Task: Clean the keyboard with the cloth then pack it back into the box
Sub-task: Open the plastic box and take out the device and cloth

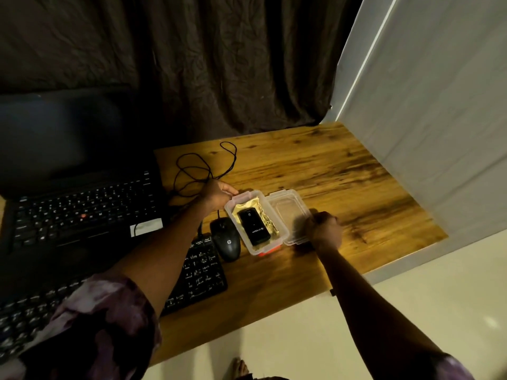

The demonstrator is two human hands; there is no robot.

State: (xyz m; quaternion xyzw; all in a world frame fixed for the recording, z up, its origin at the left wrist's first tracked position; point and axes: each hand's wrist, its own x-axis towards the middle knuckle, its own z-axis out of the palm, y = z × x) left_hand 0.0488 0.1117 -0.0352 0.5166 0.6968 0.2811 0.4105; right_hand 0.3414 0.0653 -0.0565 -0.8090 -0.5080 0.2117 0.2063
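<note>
Head view shows an early stage: the box sits open on the tabletop, with the yellow cloth still inside under a black device. The hands are apart. The left hand pinches the box's far rim and the right hand grips the lid. The keyboard lies beside them, apparently not yet wiped.

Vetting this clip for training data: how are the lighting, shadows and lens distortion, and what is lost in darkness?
Head view: warm light pools on the table around the box, the right hand casting a shadow by the lid; head view: laptop and curtain sink near black; head view: wide-angle bending slants the wall; head view: the near sleeve is soft.
</note>
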